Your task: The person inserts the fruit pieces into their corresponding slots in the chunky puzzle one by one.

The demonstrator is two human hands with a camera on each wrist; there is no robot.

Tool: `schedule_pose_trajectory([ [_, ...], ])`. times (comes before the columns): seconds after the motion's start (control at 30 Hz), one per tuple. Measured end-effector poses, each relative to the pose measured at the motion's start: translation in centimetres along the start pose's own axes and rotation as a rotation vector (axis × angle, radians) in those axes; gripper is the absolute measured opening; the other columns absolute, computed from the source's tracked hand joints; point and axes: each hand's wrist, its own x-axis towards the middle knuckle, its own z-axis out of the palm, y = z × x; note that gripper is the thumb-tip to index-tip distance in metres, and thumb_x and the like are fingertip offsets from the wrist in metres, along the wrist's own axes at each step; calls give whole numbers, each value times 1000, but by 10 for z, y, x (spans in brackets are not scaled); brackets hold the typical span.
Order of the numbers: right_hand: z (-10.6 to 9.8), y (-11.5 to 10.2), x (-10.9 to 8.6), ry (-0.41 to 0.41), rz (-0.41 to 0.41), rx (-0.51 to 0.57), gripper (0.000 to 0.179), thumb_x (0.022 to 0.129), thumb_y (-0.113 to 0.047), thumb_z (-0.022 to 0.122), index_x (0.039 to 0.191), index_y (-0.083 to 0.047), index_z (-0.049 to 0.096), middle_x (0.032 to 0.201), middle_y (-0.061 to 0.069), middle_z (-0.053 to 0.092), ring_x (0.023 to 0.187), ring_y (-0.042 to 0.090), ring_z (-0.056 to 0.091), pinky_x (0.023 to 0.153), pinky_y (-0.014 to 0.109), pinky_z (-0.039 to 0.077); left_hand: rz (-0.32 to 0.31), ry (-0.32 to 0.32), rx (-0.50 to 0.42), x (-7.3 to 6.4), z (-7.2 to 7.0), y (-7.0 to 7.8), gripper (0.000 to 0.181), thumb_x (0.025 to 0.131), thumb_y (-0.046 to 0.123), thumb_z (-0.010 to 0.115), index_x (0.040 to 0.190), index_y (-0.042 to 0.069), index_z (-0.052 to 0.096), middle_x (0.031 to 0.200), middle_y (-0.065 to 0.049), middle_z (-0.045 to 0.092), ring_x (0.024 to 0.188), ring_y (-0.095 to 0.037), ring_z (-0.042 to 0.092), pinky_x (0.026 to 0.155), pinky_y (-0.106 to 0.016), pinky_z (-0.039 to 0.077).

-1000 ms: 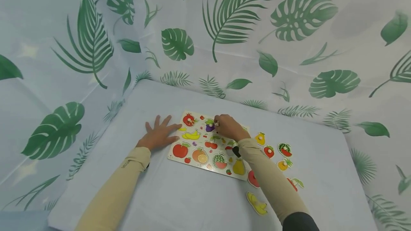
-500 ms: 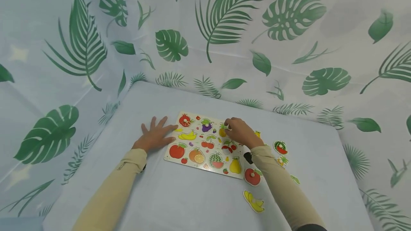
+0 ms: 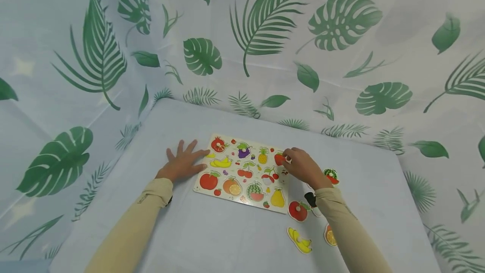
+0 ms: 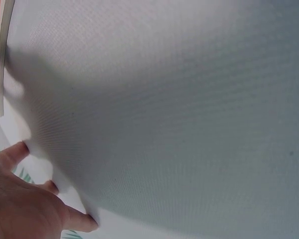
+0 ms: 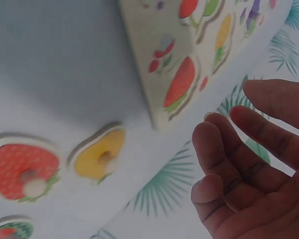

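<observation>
A fruit puzzle board (image 3: 254, 148) lies flat on the table. A knobbed grape piece (image 3: 243, 151) and a knobbed pomegranate piece (image 3: 218, 144) sit in its back row. My left hand (image 3: 183, 162) is spread with fingers apart, forefinger and thumb at the board's left edge. Over the board's right end is my right hand (image 3: 303, 166), overlapping the printed strawberry in the head view. Its fingers (image 5: 209, 144) bend loosely and hold nothing in the right wrist view. Beyond them, a loose strawberry piece (image 5: 25, 172) and a pear piece (image 5: 99, 154) lie beside the board.
Right of the board, an apple piece (image 3: 298, 211), a banana piece (image 3: 299, 240), an orange piece (image 3: 331, 236) and a watermelon piece (image 3: 331, 176) lie on the white table (image 3: 212, 239). The right forearm hides other loose pieces. A leaf-patterned curtain (image 3: 265, 66) stands behind.
My right hand has let go of the grape piece, now uncovered in the board, and moved right across the back row. The left hand stays at the board's edge. The head view has shifted slightly.
</observation>
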Motion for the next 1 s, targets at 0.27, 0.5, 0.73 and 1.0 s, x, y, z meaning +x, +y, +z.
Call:
schedule_pose_trajectory([
  [0.27,-7,21,-34,28,91,-18,24,96,-4,77,117,7,72,100,16,69,89,31,67,80,48,61,17,4,-1,-6,-4,4,63,105,44,66,164,28,47,178,-20,12,157,-60,-5,111,-88,-3],
  [0.5,-16,39,-61,4,172,-13,26,96,-6,77,117,7,72,101,16,70,89,31,67,79,48,62,16,14,11,-7,-4,4,63,105,45,65,164,28,47,177,-21,13,156,-61,-4,111,-88,-1],
  [0.73,-20,55,-88,20,210,-20,24,95,-5,77,115,8,72,98,14,70,89,31,67,80,52,62,13,14,3,-7,-4,3,64,105,44,66,164,28,47,177,-21,12,156,-61,-5,111,-88,-3],
  [1.0,-22,70,-112,-16,270,4,26,95,-4,76,116,11,70,95,14,70,86,30,66,76,49,62,7,5,-5,-4,-1,3,64,105,44,66,164,27,47,177,-21,11,156,-61,-6,111,-88,-4],
])
